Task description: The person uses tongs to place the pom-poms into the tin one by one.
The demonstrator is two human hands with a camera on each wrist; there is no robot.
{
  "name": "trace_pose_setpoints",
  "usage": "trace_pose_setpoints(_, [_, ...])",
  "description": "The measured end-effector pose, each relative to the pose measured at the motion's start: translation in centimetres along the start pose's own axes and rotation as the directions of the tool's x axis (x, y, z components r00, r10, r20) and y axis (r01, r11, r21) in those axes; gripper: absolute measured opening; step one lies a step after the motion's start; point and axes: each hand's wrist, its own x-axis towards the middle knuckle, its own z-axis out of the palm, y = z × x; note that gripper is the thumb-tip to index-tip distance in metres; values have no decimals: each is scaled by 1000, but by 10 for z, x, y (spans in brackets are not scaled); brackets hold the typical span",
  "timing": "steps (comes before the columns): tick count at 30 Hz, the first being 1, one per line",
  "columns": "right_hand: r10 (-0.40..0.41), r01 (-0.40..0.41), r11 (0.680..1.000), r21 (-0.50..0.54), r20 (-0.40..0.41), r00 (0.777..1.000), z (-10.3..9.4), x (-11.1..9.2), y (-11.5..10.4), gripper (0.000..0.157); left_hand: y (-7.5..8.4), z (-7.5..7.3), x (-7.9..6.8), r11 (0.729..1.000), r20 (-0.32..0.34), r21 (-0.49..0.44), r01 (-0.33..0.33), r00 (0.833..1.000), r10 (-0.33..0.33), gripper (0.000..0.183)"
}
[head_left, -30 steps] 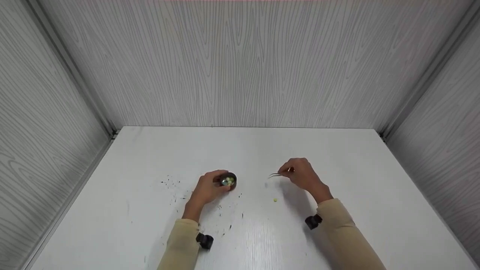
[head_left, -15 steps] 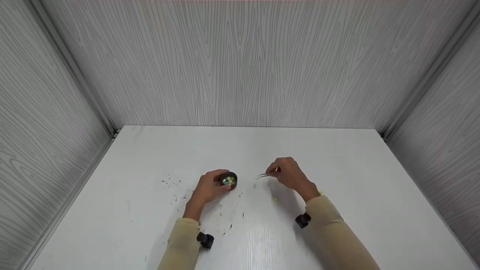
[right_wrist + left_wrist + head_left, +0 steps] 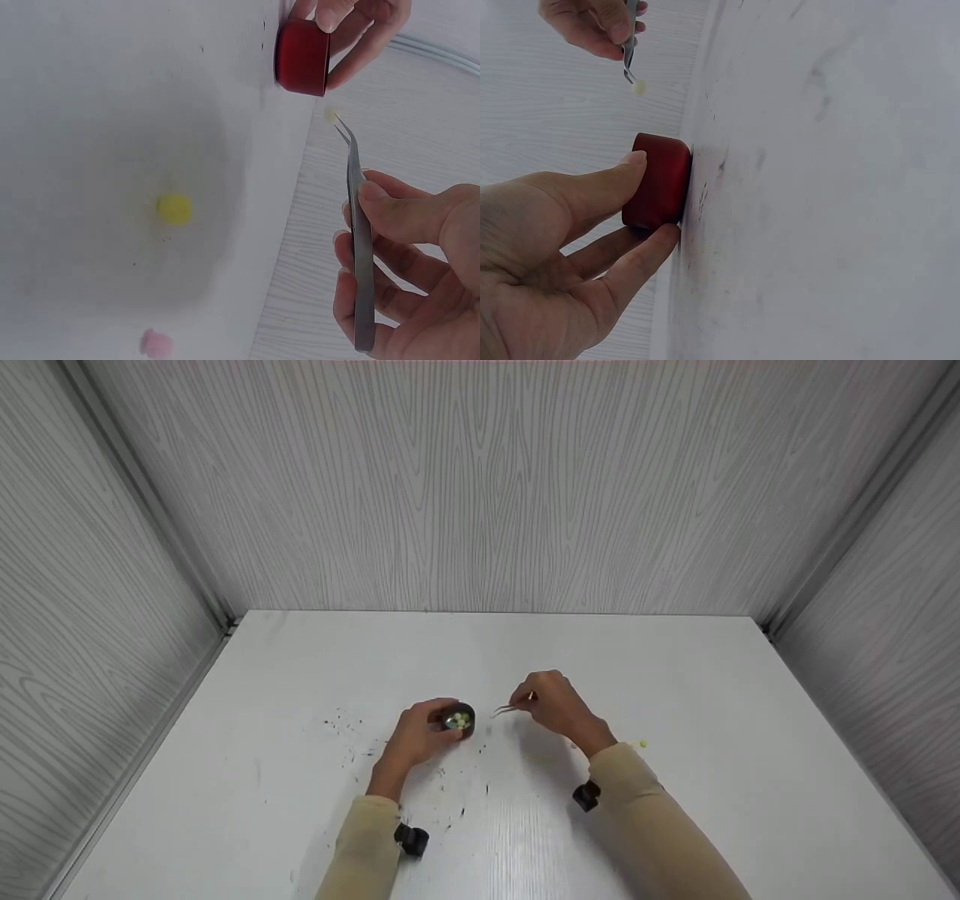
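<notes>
My left hand [image 3: 414, 733] grips a small round red tin [image 3: 658, 180] between thumb and fingers, just by the tabletop. In the head view its dark opening faces up, with several pale green and yellowish pellets [image 3: 460, 721] inside. To the right, my right hand [image 3: 553, 703] holds curved-tip steel tweezers [image 3: 361, 247] above the table. A pale yellow pellet [image 3: 639, 88] is at the tweezers' tips, a short gap away from the tin.
A yellow pellet [image 3: 175, 210] and a pink pellet [image 3: 157, 343] lie on the white tabletop [image 3: 480, 660] beneath the right arm. Dark specks [image 3: 345, 727] are scattered around the left hand. Grey wood-grain panels [image 3: 480, 487] enclose the back and sides.
My right hand has moved left with the tweezers, toward the tin. The left hand and tin have stayed almost still. A yellow pellet has come into view behind the right wrist.
</notes>
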Motion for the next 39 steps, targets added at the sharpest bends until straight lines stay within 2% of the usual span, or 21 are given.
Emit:
trace_pose_setpoints(10, [-26, 26, 1000, -16, 0, 1000, 7, 12, -11, 12, 1, -1, 1, 1000, 2, 2, -13, 1000, 13, 51])
trace_pose_setpoints(23, [-52, 53, 998, -19, 34, 998, 15, 27, -27, 13, 3, -1, 1, 1000, 6, -8, 22, 1000, -22, 52])
trace_pose_setpoints(29, [-48, 49, 999, -22, 68, 997, 19, 32, -33, 14, 1, -1, 1, 1000, 2, 6, -3, 1000, 3, 51])
trace_pose_setpoints(39, [-61, 70, 991, -112, 81, 995, 27, 38, -37, 17, 2, -2, 0, 999, -5, 32, -34, 999, 35, 50])
